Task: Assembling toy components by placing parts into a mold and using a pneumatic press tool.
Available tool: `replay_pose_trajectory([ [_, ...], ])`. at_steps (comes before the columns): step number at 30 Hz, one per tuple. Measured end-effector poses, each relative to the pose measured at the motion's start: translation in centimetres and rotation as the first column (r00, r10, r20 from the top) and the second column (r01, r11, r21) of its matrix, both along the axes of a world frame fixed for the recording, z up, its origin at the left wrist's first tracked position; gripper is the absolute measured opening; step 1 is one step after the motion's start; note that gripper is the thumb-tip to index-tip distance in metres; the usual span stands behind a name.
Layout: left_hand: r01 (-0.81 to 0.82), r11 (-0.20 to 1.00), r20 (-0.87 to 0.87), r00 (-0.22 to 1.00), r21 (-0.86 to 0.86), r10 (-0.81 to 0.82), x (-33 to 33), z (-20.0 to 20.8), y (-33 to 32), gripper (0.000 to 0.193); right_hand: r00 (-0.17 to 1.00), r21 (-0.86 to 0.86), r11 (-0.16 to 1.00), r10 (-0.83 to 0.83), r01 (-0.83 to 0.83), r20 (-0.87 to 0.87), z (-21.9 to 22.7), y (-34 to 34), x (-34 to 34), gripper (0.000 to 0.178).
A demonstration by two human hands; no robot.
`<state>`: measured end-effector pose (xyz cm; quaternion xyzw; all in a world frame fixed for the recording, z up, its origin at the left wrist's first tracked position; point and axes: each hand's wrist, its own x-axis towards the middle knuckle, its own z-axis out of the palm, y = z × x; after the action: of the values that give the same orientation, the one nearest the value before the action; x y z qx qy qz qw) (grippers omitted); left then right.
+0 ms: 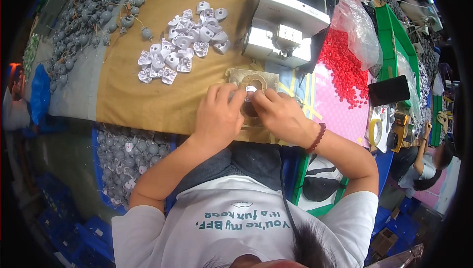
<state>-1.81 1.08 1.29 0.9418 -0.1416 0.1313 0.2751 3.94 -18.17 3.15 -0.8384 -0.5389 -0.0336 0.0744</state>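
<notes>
My left hand (220,113) and my right hand (283,117) meet over a worn metal fixture plate (271,78) with a rounded opening, near the table's front edge. Between their fingertips is a small white plastic part (250,89), pinched from both sides. Fingers cover some of it, so I cannot tell whether it rests in the fixture. Beyond my left hand lies a loose pile of similar white plastic parts (185,40), curved shells with small holes.
A white bench machine (288,19) stands behind the fixture. Red plastic pieces (345,66) spread at right, beside a black phone (389,90) and a tape roll (375,132). Grey balls on wires (86,26) cover the far left; a blue bin (106,189) of grey balls sits below.
</notes>
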Motion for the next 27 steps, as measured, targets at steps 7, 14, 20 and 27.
replay_pose_trajectory([
  [7,0.056,0.96,0.191,0.975,0.273,-0.111,-0.2,-1.6,-0.8,0.039,0.911,0.353,0.91,-0.06,0.218,-0.408,-1.3,-2.8,0.5,0.037],
  [14,0.109,0.974,0.127,0.983,0.199,-0.136,0.5,-1.4,-0.6,0.033,0.754,0.264,0.837,-0.24,0.48,-0.611,-0.6,-6.9,0.1,0.037],
  [20,0.147,0.976,0.13,0.977,0.159,-0.168,0.9,-1.5,-0.3,0.032,0.787,0.422,0.685,-0.383,0.594,-0.484,-5.0,-5.7,-0.3,0.037],
  [27,0.16,0.979,0.137,0.975,0.128,-0.177,1.0,-1.5,0.0,0.029,0.075,0.177,0.298,0.326,0.938,-0.943,-2.4,-3.1,2.1,0.015],
])
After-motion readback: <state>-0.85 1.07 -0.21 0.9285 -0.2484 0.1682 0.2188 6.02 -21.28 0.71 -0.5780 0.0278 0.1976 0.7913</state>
